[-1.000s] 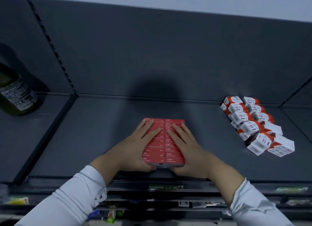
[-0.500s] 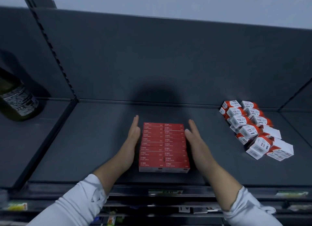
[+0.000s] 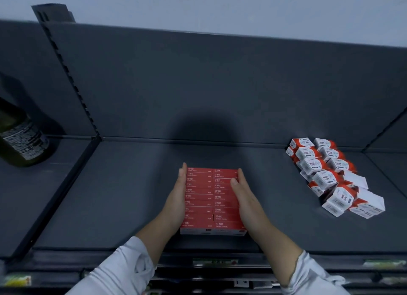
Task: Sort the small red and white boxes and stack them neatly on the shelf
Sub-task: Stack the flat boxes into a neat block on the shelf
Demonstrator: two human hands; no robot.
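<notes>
A flat block of red boxes (image 3: pixel 208 198), two columns of several rows, lies near the front of the dark grey shelf (image 3: pixel 123 197). My left hand (image 3: pixel 177 201) presses its straight fingers against the block's left side. My right hand (image 3: pixel 245 203) presses flat against the right side, its fingertips near the block's far corner. At the right of the shelf sits a loose group of small red and white boxes (image 3: pixel 330 175): the far ones stand in two rough rows, the near ones lie tipped at angles.
A dark green bottle (image 3: pixel 19 140) with a label stands on the neighbouring shelf bay at far left, past a slotted upright (image 3: pixel 72 80). The shelf's back panel rises behind. Lower shelves with price tags (image 3: pixel 214 261) show below the front edge.
Both hands lifted off the top of the red block and moved out to its sides, then closed in against the left and right faces. The block looks squarer.
</notes>
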